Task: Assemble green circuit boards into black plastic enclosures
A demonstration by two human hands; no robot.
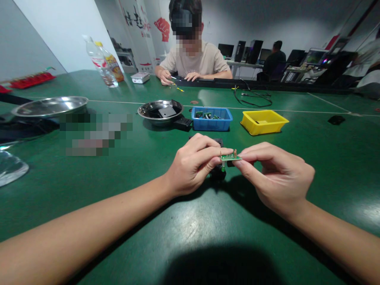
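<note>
A small green circuit board [230, 158] is held level above the table between both hands. My left hand [194, 164] is closed, its fingertips pinching the board's left end. At the right end, the thumb and fingers of my right hand [277, 178] pinch the board too. A small copper-coloured part [235, 153] stands up from the board's top. Beneath the board, a green piece hangs down near a black object [218, 173], which my left hand partly hides; its kind I cannot make out.
Beyond my hands stand a blue bin [211, 124] of small boards and a yellow bin [264, 127]. Left of them is a steel bowl [145, 113] with black parts. A steel dish [50, 106] and bottles [102, 65] are farther left. Cables [252, 97] lie near a person [192, 63] seated opposite.
</note>
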